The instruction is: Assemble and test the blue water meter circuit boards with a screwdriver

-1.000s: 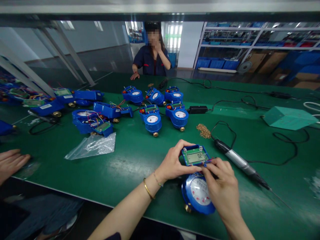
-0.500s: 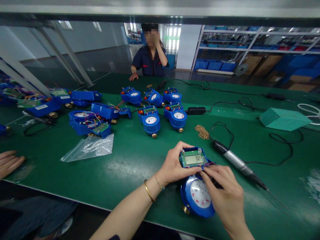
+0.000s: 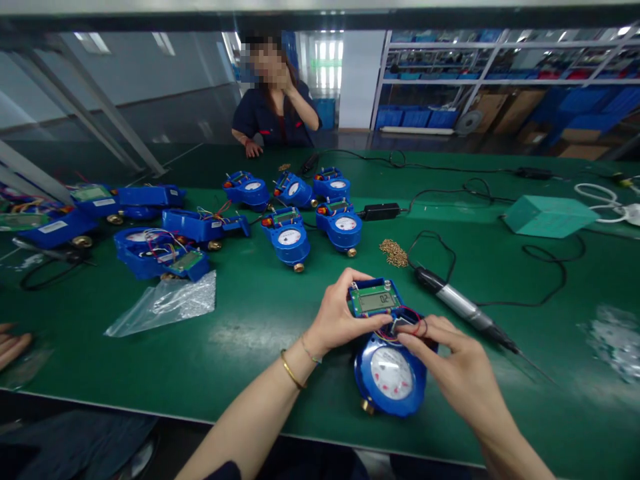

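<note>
A blue water meter (image 3: 391, 373) with a white round dial and a brass fitting lies near the table's front edge. My left hand (image 3: 340, 313) grips its upper housing, thumb along the lower rim, around a green circuit board (image 3: 377, 301) whose display reads about 0.2. The fingers of my right hand (image 3: 450, 350) are pinched together at the opening between board and dial, on thin red and black wires (image 3: 416, 320). A small grey piece (image 3: 400, 325) shows at those fingertips; whether it is also held is unclear.
Several blue meters (image 3: 287, 243) stand further back, with opened ones (image 3: 160, 253) at left. A clear plastic bag (image 3: 165, 303), a brass screw pile (image 3: 394, 253), a corded electric screwdriver (image 3: 465, 310) and a green box (image 3: 550, 217) lie around. A co-worker (image 3: 275, 100) is opposite; another person's hand (image 3: 13, 347) is at left.
My right hand has drawn slightly away from the housing, and the red and black wires now loop up out of the opening. My left hand still grips the meter.
</note>
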Available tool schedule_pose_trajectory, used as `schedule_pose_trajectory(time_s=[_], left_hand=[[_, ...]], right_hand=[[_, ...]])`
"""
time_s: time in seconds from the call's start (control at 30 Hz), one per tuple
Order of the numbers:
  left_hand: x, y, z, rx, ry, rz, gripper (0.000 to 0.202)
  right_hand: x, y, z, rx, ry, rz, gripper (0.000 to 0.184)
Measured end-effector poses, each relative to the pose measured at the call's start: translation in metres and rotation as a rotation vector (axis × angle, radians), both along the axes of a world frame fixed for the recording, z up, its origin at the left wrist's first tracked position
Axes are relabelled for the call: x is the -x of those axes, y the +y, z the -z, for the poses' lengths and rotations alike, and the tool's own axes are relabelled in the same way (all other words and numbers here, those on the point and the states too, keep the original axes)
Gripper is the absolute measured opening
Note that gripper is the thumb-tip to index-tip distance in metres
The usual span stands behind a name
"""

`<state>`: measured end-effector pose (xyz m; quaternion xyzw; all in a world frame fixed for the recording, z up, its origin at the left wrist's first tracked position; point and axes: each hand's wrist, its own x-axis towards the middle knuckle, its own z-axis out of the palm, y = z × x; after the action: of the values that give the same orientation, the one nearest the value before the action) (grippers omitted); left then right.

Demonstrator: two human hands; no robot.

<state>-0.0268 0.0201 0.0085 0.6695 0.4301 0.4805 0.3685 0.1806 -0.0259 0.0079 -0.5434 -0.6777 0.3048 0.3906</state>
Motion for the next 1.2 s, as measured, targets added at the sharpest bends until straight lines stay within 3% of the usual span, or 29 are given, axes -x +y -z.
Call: schedule_pose_trajectory(time_s=[0.1, 0.2, 0.33, 0.47, 0.63, 0.87, 0.93, 1.03, 1.1, 1.17, 1.2], left_hand=[[-0.001, 0.001, 0.003, 0.007, -0.010, -0.004, 0.056], [-0.003, -0.001, 0.006, -0.012, -0.028, 0.006, 0.056], [-0.011, -0.003, 0.006, -0.134, -0.018, 0.067, 0.060], [-0.020, -0.001, 0.004, -0.321, 0.044, 0.206, 0.066], [-0.024, 0.007, 0.003, -0.400, 0.076, 0.344, 0.067], [-0.022, 0.009, 0.004, -0.420, 0.089, 0.379, 0.070], [-0.022, 0.007, 0.004, -0.412, 0.095, 0.353, 0.070], [-0.022, 0.007, 0.004, -0.418, 0.092, 0.345, 0.070], [-0.022, 0.007, 0.004, -0.422, 0.081, 0.352, 0.071], [-0.022, 0.008, 0.005, -0.421, 0.079, 0.357, 0.070], [-0.022, 0.008, 0.005, -0.419, 0.080, 0.356, 0.071]], right_hand=[[-0.005, 0.008, 0.006, -0.097, 0.004, -0.044, 0.021], [-0.009, 0.016, 0.019, -0.170, 0.104, 0.045, 0.014], [-0.008, 0.022, 0.034, -0.126, 0.263, 0.088, 0.017], [-0.006, 0.026, 0.037, -0.072, 0.348, 0.049, 0.024], [-0.005, 0.029, 0.032, -0.046, 0.388, 0.000, 0.029], [-0.012, 0.024, 0.023, -0.001, 0.372, -0.043, 0.024], [-0.021, 0.016, 0.016, -0.009, 0.320, -0.004, 0.025], [-0.031, 0.000, 0.003, -0.081, 0.121, 0.115, 0.042], [-0.033, -0.009, -0.005, -0.093, 0.053, 0.111, 0.034], [-0.032, -0.012, -0.010, -0.004, 0.145, 0.025, 0.016], [-0.032, -0.012, -0.011, 0.080, 0.219, -0.020, 0.016]])
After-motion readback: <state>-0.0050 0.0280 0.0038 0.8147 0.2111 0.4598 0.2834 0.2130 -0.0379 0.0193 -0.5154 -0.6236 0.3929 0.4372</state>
